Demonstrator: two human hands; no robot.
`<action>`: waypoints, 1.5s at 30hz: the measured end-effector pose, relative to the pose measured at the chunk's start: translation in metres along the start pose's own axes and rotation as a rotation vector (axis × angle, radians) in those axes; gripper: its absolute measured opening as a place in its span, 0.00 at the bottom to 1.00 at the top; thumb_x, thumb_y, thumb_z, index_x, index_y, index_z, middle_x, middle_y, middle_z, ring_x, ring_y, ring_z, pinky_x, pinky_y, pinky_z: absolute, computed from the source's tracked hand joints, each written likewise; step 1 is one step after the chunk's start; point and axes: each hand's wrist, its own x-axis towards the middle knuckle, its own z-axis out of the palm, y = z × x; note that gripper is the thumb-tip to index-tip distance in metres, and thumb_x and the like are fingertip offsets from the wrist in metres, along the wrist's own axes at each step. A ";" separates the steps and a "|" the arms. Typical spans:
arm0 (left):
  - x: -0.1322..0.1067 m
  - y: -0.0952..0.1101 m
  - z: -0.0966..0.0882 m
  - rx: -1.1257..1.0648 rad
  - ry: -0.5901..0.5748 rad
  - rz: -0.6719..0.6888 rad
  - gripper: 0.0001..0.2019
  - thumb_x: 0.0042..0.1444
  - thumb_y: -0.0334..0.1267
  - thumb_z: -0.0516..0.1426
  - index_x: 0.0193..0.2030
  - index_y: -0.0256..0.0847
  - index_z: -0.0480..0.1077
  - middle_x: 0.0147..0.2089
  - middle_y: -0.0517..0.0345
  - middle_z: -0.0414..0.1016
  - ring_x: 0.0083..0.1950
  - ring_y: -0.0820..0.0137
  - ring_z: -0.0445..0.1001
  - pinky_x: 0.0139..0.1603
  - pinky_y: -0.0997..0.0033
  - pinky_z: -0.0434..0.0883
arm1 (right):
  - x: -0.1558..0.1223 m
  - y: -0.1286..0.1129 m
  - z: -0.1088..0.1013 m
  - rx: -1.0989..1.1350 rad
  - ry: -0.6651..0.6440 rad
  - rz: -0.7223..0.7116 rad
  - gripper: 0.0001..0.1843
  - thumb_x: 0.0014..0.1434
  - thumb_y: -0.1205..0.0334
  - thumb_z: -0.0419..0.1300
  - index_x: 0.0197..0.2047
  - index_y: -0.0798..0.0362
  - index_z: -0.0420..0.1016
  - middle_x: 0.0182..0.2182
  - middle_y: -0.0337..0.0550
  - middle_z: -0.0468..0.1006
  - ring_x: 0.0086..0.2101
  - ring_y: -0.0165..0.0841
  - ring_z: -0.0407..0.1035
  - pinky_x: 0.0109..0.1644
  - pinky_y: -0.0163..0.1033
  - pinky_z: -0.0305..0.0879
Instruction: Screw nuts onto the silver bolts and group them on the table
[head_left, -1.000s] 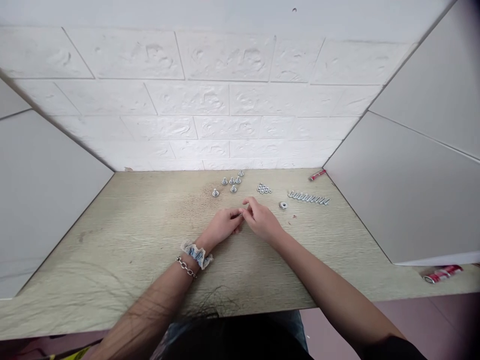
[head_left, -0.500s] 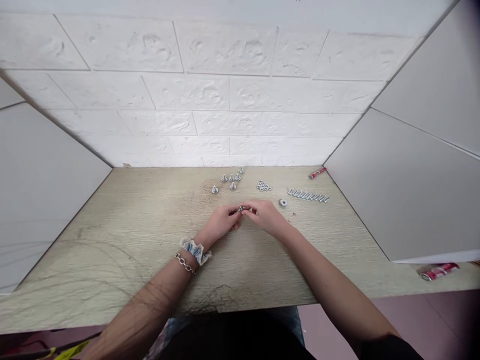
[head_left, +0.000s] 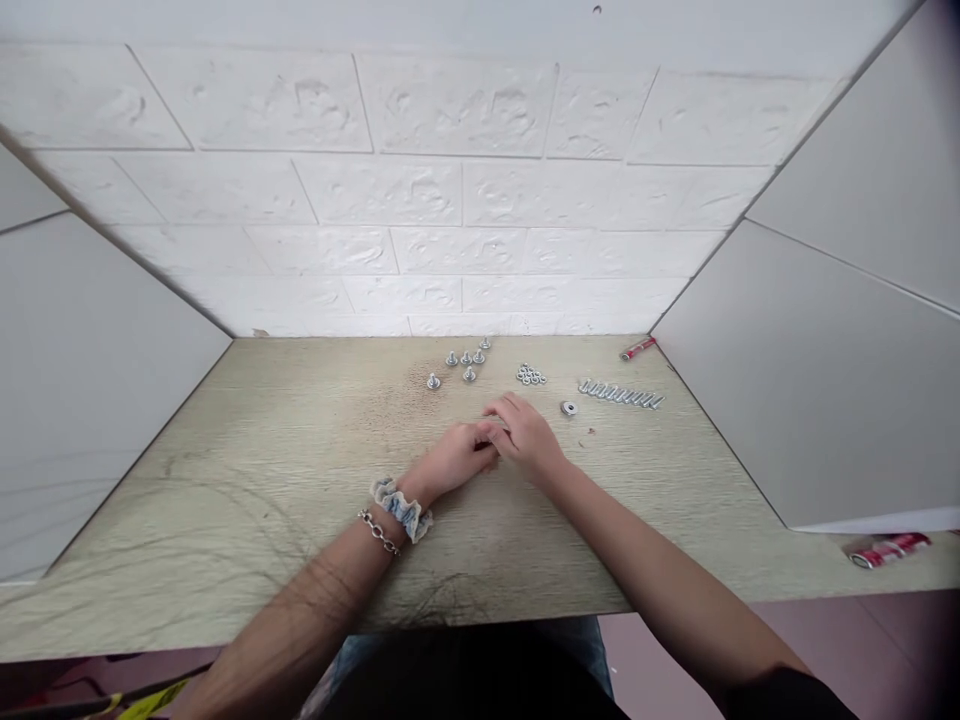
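Observation:
Above the middle of the tabletop, my left hand (head_left: 454, 457) and my right hand (head_left: 529, 437) meet, fingers curled in against each other. A small silver bolt showed between the fingertips earlier; now the fingers cover it. My left hand is closed around it, and the right thumb and fingers are bent over the left fingertips. Behind the hands, several bolts fitted with washers (head_left: 469, 374) stand on their heads. A cluster of nuts (head_left: 531, 375) lies right of them. Near my right hand is a small stack of washers (head_left: 569, 408), with a row of loose bolts (head_left: 621, 393) beyond.
A white brick-pattern wall (head_left: 427, 190) closes off the back of the wooden table (head_left: 285, 440). Grey panels (head_left: 112, 370) stand at both sides. One red cylinder (head_left: 637, 348) lies in the back right corner, another red cylinder (head_left: 890, 550) near the right front edge.
My hands have drawn closer together, the right one turning over the left fingertips. The silver bolt has gone out of sight between them. The whole view has shifted slightly.

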 end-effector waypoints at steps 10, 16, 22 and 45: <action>0.004 -0.004 -0.003 -0.394 0.140 -0.160 0.08 0.50 0.35 0.49 0.23 0.36 0.64 0.16 0.64 0.62 0.18 0.77 0.62 0.22 0.77 0.60 | -0.003 -0.006 0.008 0.395 -0.048 0.133 0.20 0.61 0.53 0.47 0.53 0.54 0.62 0.45 0.48 0.72 0.43 0.35 0.67 0.47 0.41 0.63; 0.009 -0.012 -0.015 -0.541 0.292 -0.275 0.17 0.50 0.50 0.54 0.22 0.37 0.60 0.17 0.65 0.61 0.17 0.79 0.60 0.19 0.78 0.57 | -0.002 0.002 -0.003 0.469 0.287 0.240 0.17 0.62 0.53 0.47 0.34 0.54 0.71 0.23 0.40 0.73 0.30 0.33 0.71 0.39 0.38 0.67; 0.008 -0.015 -0.014 -0.322 0.190 -0.230 0.15 0.52 0.48 0.52 0.26 0.37 0.65 0.15 0.66 0.61 0.18 0.78 0.60 0.20 0.78 0.57 | 0.004 0.008 -0.003 0.242 0.122 -0.045 0.16 0.58 0.67 0.50 0.49 0.52 0.68 0.46 0.47 0.71 0.45 0.34 0.66 0.46 0.40 0.66; 0.004 -0.014 -0.011 -0.121 0.105 -0.118 0.11 0.48 0.33 0.51 0.37 0.37 0.71 0.20 0.65 0.67 0.23 0.75 0.66 0.27 0.76 0.62 | 0.004 0.009 0.001 0.089 -0.143 0.001 0.07 0.58 0.68 0.53 0.39 0.55 0.70 0.36 0.43 0.72 0.38 0.32 0.65 0.43 0.37 0.62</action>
